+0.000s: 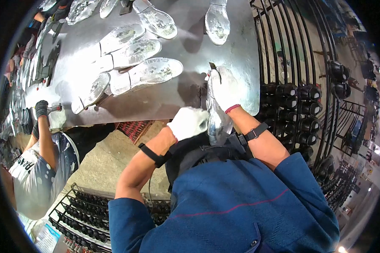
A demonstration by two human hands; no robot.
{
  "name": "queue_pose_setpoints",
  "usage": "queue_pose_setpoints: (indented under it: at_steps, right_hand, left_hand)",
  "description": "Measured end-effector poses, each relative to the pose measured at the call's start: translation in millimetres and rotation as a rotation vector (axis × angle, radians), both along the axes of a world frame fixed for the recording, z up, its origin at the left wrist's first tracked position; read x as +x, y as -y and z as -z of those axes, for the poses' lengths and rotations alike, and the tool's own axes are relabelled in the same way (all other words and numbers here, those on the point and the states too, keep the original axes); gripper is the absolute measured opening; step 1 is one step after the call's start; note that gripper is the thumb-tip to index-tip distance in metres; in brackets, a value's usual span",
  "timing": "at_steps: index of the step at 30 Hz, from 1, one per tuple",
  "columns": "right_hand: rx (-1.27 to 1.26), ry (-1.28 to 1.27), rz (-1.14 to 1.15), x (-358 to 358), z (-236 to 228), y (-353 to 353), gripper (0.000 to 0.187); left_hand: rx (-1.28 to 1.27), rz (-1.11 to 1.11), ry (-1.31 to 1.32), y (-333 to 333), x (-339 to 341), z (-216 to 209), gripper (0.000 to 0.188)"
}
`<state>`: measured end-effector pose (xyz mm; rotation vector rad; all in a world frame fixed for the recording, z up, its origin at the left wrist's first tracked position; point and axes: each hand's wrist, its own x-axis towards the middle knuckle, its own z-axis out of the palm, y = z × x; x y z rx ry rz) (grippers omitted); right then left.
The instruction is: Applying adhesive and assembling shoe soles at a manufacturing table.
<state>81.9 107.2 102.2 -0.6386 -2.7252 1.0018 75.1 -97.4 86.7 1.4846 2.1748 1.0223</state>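
Observation:
A silvery metal shoe last (217, 124) lies sole up at the table's near edge, its near end close to my body. My right hand (226, 90), in a white glove, is closed over its far part and hides it. A small dark, flat, pointed piece (213, 66) sticks out past those fingers; I cannot tell whether it is a tool or part of the last. My left hand (188, 124), also white-gloved, is curled shut right beside the last's left side. What it holds, if anything, is hidden. Another last (218, 27) lies farther off on the table.
Several more metal lasts (152, 71) lie left on the shiny metal table (185, 50). Black rack bars (278, 42) stand right of it, with dark shoes (310, 107) below. Another person (50, 166) is at the left. A low rack (82, 213) stands behind, lower left.

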Motion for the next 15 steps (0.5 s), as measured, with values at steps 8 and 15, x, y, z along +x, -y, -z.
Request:
queue_pose_setpoints:
  at_steps: [8, 15]
  right_hand:
    - [0.022, -0.027, -0.022, 3, 8, -4, 0.036]
    - [-0.030, 0.052, -0.039, 4, -4, -2, 0.038]
  left_hand:
    - [-0.080, 0.088, 0.116, 31, 15, -21, 0.013]
    - [-0.208, 0.208, 0.176, 69, 33, -45, 0.013]
